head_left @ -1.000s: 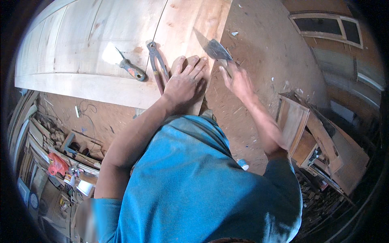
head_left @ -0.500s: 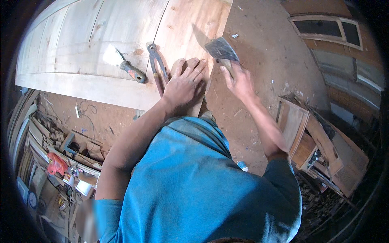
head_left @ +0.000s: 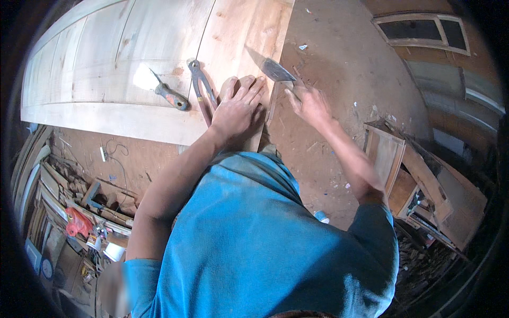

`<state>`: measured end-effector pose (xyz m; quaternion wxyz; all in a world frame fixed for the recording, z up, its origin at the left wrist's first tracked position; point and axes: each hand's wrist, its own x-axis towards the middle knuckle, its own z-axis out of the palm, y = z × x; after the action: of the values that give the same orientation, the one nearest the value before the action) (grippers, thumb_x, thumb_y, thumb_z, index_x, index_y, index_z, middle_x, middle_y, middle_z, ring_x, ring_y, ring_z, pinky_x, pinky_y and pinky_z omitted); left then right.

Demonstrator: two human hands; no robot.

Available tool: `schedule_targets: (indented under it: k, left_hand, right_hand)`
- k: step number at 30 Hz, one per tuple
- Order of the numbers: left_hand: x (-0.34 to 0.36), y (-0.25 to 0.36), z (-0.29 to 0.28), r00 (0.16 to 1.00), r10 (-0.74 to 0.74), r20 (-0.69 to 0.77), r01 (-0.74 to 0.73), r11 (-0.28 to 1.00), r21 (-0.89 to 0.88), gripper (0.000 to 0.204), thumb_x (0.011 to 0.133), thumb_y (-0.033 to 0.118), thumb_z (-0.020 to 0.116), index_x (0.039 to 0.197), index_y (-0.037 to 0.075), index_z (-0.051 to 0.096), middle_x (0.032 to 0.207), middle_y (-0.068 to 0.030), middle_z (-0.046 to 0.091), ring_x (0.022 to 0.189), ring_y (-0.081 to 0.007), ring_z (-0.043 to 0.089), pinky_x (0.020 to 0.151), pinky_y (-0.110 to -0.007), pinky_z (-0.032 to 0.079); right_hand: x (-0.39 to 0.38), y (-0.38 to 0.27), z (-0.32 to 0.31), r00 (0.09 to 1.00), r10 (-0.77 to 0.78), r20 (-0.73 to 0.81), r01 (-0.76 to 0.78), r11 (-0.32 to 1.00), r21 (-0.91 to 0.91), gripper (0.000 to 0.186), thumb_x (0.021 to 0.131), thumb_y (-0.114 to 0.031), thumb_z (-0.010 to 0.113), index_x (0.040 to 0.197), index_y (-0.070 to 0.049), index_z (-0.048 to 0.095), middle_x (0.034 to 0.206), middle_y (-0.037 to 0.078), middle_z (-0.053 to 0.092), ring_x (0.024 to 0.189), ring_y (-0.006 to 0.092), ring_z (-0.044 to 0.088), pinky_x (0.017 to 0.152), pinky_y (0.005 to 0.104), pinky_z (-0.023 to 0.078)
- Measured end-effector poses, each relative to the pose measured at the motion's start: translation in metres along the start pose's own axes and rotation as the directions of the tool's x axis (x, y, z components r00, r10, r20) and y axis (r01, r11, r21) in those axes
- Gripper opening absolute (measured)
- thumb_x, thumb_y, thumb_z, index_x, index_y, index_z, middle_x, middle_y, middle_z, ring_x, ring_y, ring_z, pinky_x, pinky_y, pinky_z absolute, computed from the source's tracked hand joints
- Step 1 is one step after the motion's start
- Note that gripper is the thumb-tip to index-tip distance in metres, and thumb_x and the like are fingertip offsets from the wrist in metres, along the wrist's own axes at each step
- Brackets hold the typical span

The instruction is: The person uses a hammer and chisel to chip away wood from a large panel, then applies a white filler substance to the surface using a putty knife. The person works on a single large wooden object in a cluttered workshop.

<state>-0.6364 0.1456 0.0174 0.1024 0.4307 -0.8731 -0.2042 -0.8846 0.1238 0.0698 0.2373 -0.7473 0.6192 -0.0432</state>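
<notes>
My left hand (head_left: 237,109) lies flat near the corner of a pale wooden panel (head_left: 159,123), fingers stretched out over its right end. Just off that edge, my right hand (head_left: 313,106) is closed around the short handle of a hatchet (head_left: 278,71). Its broad dark metal head points up and left, close to the left fingertips, and a shadow falls on the wood beyond it. Beside my left hand lie pincers (head_left: 198,79) with dark handles, partly under the wrist. Further left a putty knife (head_left: 170,97) with a wide pale blade rests on the panel.
Scrap wood and a red plastic bag (head_left: 78,221) lie at lower left, near a white cup (head_left: 114,251). A wooden cabinet frame (head_left: 384,153) stands at right. A window frame (head_left: 424,32) leans at upper right. Small litter dots the brown floor (head_left: 339,69).
The hatchet has shifted slightly left and turned, showing less of its broad face. My left hand stays flat on the panel. The whole view has shifted a little.
</notes>
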Motion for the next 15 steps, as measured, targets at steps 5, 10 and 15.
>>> schedule_targets:
  k: [5,10,15]
  left_hand:
    - [0.003,-0.003,-0.001,1.000,-0.003,0.023,0.001,0.998,0.070,0.060,0.102,0.036,0.052,0.154,0.007,0.043,0.166,-0.0057,0.035,0.154,-0.0263,0.028,0.125,-0.056,0.020]
    - [0.000,0.001,0.000,0.998,-0.015,0.053,0.010,0.995,0.097,0.061,0.103,0.039,0.051,0.154,0.007,0.043,0.166,-0.0060,0.035,0.154,-0.0257,0.026,0.126,-0.056,0.018]
    - [-0.006,0.017,-0.004,0.995,-0.037,0.095,0.030,0.997,0.076,0.060,0.103,0.038,0.053,0.152,0.006,0.046,0.163,-0.0106,0.038,0.152,-0.0279,0.030,0.125,-0.059,0.018]
  right_hand:
    - [0.003,-0.003,0.002,0.999,0.043,-0.020,-0.043,0.999,0.014,0.035,0.100,-0.034,0.061,0.120,-0.005,0.066,0.097,0.028,0.071,0.090,0.0478,0.069,0.077,0.0570,0.056]
    - [0.002,0.008,0.008,0.989,0.064,0.133,-0.060,0.998,-0.034,0.038,0.101,-0.037,0.060,0.127,-0.009,0.064,0.095,0.027,0.071,0.093,0.0492,0.069,0.083,0.0579,0.055]
    - [-0.013,-0.007,0.006,0.977,0.207,-0.058,-0.185,0.948,0.258,0.039,0.099,-0.032,0.065,0.127,-0.004,0.065,0.106,0.027,0.072,0.101,0.0447,0.070,0.086,0.0497,0.055]
